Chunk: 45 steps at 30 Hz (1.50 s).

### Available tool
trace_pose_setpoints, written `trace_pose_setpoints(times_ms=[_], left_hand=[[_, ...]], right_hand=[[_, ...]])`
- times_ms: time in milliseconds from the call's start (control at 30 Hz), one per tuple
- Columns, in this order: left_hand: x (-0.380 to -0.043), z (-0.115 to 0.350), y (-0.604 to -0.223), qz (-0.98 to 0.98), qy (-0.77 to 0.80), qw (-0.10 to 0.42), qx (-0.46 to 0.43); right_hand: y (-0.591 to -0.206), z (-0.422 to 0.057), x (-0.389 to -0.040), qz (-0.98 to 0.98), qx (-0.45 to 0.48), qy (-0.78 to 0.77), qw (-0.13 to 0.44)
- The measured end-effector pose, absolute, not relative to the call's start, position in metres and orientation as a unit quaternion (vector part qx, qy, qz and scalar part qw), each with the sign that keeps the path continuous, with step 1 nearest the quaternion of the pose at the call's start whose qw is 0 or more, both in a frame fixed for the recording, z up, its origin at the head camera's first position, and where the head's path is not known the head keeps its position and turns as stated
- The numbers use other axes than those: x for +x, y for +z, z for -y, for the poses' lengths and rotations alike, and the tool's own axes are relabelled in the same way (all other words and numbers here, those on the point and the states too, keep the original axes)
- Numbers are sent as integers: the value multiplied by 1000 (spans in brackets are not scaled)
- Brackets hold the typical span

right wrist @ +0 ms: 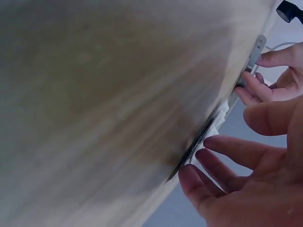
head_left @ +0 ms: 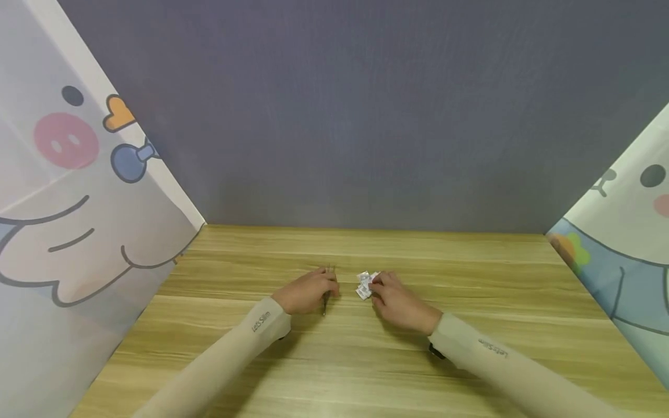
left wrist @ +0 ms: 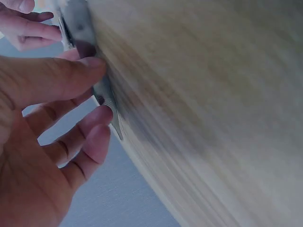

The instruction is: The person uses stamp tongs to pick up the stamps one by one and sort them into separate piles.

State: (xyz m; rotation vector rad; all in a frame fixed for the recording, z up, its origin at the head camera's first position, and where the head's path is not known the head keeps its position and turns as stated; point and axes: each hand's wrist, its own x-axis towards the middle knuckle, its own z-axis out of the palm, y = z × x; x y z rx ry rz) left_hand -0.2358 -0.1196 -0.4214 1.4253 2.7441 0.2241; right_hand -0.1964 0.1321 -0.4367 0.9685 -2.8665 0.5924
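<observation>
My left hand [head_left: 308, 292] is at mid-table with its thumb and fingers on a slim grey metal tool [left wrist: 105, 87]. That tool narrows to a point at one end; in the right wrist view its other end is flat and rounded, with small holes. To the right lies a little pile of small white printed packets [head_left: 363, 285]. My right hand [head_left: 402, 302] reaches to the pile's right side, fingertips right at the packets. In the right wrist view, the right fingers [right wrist: 227, 146] are loosely bent, the thumb apart from them, and a dark strip shows beside the fingertips.
Both hands are over a wood-grain table [head_left: 334, 366]. A grey panel [head_left: 366, 116] rises along its far edge. Cartoon-printed walls stand at the left [head_left: 104, 244] and right [head_left: 622, 232].
</observation>
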Motion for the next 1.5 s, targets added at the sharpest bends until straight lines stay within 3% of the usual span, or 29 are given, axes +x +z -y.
trace_pose_setpoints(times_ms=[333, 733, 1000, 1500], left_hand=[[-238, 116, -419, -884, 94, -20, 457], [-242, 118, -401, -902, 207, -112, 361], [-238, 117, -396, -901, 304, -126, 281], [-241, 115, -404, -900, 324, -110, 270]], right_hand=[[-438, -134, -195, 926, 327, 188, 7], [-439, -136, -197, 934, 312, 174, -21], [-439, -138, -198, 931, 322, 171, -25], [-436, -139, -197, 931, 322, 167, -39]])
